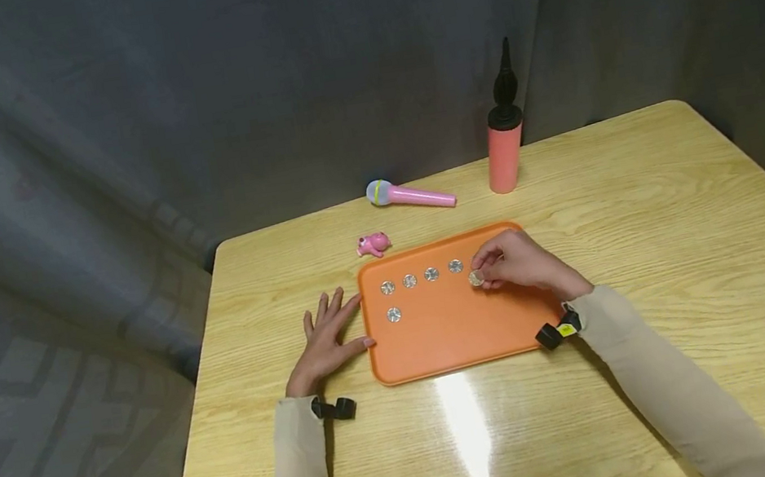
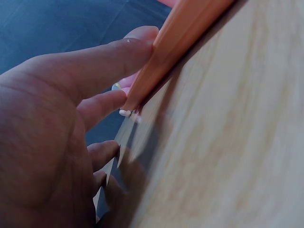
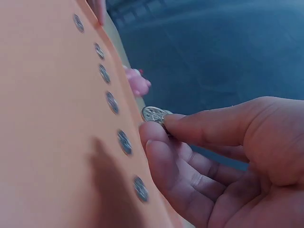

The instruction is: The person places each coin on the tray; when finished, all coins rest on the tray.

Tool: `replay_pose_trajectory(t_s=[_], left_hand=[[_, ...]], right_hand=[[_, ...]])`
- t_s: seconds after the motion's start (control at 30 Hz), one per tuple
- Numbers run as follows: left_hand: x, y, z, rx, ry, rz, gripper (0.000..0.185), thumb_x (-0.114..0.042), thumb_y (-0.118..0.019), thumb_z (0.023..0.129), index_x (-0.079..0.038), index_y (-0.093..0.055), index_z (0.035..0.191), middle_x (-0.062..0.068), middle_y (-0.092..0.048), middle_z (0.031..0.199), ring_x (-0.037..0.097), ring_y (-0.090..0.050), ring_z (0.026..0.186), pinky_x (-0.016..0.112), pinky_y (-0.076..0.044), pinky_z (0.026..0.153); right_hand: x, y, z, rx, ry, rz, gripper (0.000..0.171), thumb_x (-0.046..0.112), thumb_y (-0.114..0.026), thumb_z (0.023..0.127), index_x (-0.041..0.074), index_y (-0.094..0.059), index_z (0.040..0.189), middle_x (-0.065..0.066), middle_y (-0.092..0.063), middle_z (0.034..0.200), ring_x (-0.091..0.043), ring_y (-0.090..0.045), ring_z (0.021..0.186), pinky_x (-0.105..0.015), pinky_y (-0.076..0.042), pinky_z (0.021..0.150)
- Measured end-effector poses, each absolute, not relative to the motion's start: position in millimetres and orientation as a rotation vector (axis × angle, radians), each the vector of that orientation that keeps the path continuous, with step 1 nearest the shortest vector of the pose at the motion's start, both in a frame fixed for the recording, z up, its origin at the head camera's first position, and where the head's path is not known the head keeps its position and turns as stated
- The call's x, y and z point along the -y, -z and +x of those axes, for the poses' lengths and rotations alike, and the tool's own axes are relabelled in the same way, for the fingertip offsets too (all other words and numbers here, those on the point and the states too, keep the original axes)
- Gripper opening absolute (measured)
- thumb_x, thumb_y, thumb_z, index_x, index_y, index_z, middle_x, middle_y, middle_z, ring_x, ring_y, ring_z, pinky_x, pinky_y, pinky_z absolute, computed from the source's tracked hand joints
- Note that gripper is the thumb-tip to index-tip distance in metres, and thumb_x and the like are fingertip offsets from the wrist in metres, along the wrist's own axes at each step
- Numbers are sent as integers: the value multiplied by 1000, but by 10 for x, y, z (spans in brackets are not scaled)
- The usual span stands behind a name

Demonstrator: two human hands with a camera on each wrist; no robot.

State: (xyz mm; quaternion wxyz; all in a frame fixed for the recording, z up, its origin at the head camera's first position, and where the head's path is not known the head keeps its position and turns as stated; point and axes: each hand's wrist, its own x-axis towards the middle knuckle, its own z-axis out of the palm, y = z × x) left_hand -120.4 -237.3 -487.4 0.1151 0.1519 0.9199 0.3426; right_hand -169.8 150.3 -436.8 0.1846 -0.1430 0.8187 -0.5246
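Note:
An orange tray [image 1: 442, 337] lies on the table with several silver coins [image 1: 431, 274] in a row along its far side. One more coin [image 1: 394, 315] lies nearer, at the left. Over the tray's right part my right hand [image 1: 515, 260] pinches a coin [image 3: 154, 114] between thumb and fingers, held off the surface. Part of another coin edge seems to show behind it. The right wrist view shows a row coin [image 3: 140, 188] that the hand hides from the head view. My left hand [image 1: 327, 341], fingers spread, touches the tray's left edge with thumb and index finger.
Behind the tray, a small pink toy figure [image 1: 374, 245] and a pink toy microphone [image 1: 413, 194] lie on the wooden table [image 1: 649, 232]. A pink and black hand pump [image 1: 506, 146] stands upright at the back right. A dark curtain [image 1: 328, 73] hangs behind the table.

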Motion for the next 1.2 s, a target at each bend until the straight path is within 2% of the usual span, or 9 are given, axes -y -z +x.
replay_pose_trajectory(t_s=[0.37,0.7,0.9,1.2], left_hand=[[2364,4881,-1201,-2700,-1011,445,82,-42,-76,87,-28,-35,157,12,-11,171,37,7,159,65,18,120],[2361,4887,-1209,-2702,-1009,464,82,-42,-76,87,-28,-35,157,12,-12,170,38,7,158,66,17,120],[2376,4883,-1204,-2706,-1005,460,82,-42,-75,87,-27,-35,157,12,-11,170,38,7,158,67,17,119],[2370,4872,-1205,-2706,-997,460,82,-43,-75,87,-27,-35,157,13,-12,170,38,7,158,67,17,119]], right_hand=[[-1028,4563,-1761,-2195,1451,-380,9,-1,-69,89,-6,-73,95,-12,-73,73,-14,-70,62,-27,-61,59],[-731,4610,-1755,-2320,1310,-533,4,1,-70,89,0,-74,88,-10,-73,71,-11,-68,58,-23,-57,57],[-590,4595,-1725,-2498,1172,-707,8,-1,-70,84,6,-75,82,-5,-73,72,-7,-62,63,-21,-50,63],[-451,4608,-1671,-2640,1041,-810,7,3,-74,83,8,-77,81,-2,-74,76,-9,-62,71,-25,-51,72]])
